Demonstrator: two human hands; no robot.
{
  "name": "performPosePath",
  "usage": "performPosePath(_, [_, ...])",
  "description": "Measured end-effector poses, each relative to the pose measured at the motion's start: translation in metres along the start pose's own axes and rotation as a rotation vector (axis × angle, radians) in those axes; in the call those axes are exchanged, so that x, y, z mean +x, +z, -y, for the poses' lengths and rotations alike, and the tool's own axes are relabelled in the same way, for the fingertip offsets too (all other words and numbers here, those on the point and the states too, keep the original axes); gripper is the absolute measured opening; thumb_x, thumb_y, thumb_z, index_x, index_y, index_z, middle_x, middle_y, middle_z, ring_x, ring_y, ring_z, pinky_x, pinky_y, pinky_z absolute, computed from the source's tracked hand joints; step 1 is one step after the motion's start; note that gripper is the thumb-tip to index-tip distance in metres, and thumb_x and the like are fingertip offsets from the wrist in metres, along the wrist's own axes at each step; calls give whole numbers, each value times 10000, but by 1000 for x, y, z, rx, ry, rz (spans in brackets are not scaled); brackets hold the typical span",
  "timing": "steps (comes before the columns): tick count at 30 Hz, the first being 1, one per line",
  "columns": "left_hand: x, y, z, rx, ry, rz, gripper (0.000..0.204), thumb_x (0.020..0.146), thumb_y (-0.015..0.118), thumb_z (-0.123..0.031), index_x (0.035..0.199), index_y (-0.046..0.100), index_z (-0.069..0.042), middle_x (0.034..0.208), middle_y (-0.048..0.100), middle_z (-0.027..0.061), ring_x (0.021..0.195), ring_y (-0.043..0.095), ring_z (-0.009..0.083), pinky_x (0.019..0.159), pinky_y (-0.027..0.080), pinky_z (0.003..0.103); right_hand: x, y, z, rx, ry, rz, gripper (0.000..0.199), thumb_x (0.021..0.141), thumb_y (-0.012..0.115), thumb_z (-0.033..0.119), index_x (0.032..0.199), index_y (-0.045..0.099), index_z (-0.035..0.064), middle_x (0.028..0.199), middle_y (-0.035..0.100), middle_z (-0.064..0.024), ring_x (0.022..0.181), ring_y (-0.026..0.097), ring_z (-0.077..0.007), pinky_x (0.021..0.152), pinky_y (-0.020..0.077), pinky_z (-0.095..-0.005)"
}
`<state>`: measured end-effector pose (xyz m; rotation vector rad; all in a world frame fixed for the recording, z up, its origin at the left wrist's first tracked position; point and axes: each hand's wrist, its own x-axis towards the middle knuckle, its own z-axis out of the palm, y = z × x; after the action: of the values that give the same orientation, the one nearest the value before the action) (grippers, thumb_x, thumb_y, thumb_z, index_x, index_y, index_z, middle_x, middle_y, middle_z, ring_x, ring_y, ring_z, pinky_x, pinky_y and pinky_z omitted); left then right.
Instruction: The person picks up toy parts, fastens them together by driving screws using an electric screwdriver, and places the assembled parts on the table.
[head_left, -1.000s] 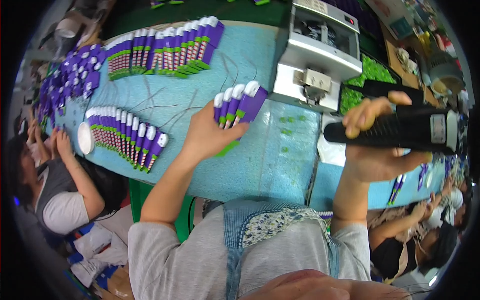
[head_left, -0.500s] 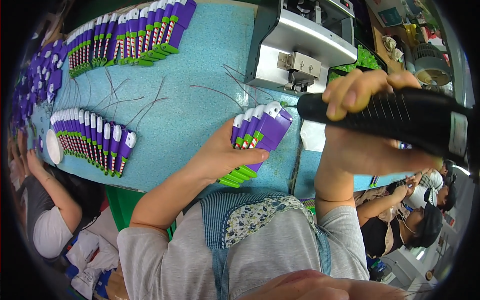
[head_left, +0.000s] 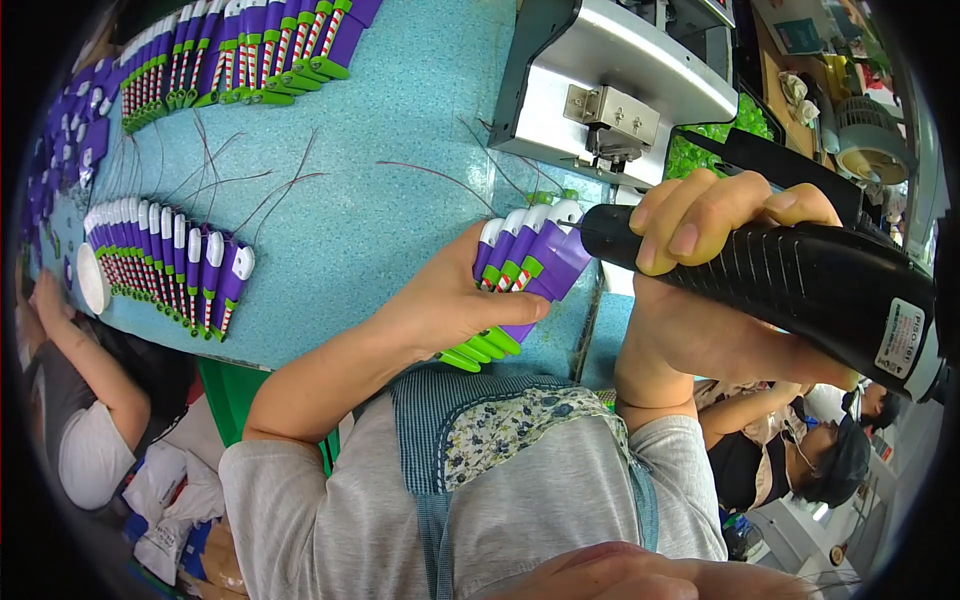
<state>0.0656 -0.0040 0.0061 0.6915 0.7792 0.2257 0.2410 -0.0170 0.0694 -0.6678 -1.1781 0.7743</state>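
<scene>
My left hand (head_left: 440, 290) is closed around a fanned stack of purple plastic pieces (head_left: 556, 258) with white ends, green feet and red-and-white striped rods. Its thumb presses across the nearest piece. A black electric screwdriver (head_left: 790, 275) lies in the closed grip of my right hand (head_left: 690, 320), fingers wrapped over the top. The thin bit of the tool points left and meets the white end of the nearest piece; whether a screw sits there is too small to tell. Thin dark red wires (head_left: 435, 174) trail from the held stack onto the blue tabletop.
Similar pieces stand in a fanned row (head_left: 165, 260) at left and another row (head_left: 240, 55) at far left. A metal machine (head_left: 600, 90) stands beyond my hands, near a container of green parts (head_left: 750, 125). A white round dish (head_left: 93, 280) sits by the left row. Co-workers sit on both sides.
The screwdriver has moved left and tilted, so its bit now meets the nearest piece's white end. My left hand keeps hold of the stack. The whole view has shifted slightly.
</scene>
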Motion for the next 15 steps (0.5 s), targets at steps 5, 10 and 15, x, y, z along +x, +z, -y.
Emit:
performPosePath(5, [5,0,-5,6,5,17,594,711,790,-81,1208,476,5,1026,616,69,925,599,151,815,493,300,25,-12,5,17,-44,89,931,751,352,853,1191,502,47,778,574,-144,564,551,-220,543,457,-360])
performPosePath(10, [6,0,-3,-13,-25,33,587,715,795,-98,1197,474,0,1009,624,74,902,610,149,795,504,307,42,-24,-10,103,-70,39,967,726,296,888,1147,533,50,801,598,-153,578,554,-235,579,462,-381])
performPosePath(15, [7,3,-3,-6,-43,30,549,719,793,-98,1170,492,-11,976,629,56,881,606,136,776,502,292,17,-1,9,30,29,-13,931,761,341,846,1205,494,42,751,548,-132,514,503,-210,518,437,-364])
